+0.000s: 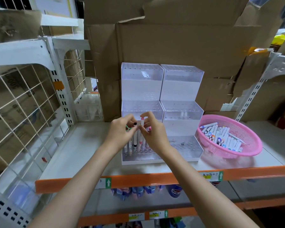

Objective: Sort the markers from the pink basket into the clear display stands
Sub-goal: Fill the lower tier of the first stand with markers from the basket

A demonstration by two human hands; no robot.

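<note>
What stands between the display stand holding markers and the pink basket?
The second clear display stand, right beside the left stand and next to the pink basket; the head view shows it.

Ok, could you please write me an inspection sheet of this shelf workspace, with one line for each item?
Surface: white shelf board with an orange front edge.
Job's things: pink basket at right, holding loose markers; two clear display stands side by side, left stand and right stand; standing markers in the left stand's lowest tier.
Clutter: small red item beside the wire grid.
Grippers: right hand pinches an upright pink-capped marker; left hand at a black-capped marker, grip unclear.
Cables: nothing seen.
Surroundings: cardboard boxes behind, wire grid at left, packaged goods on the shelf below.
</note>
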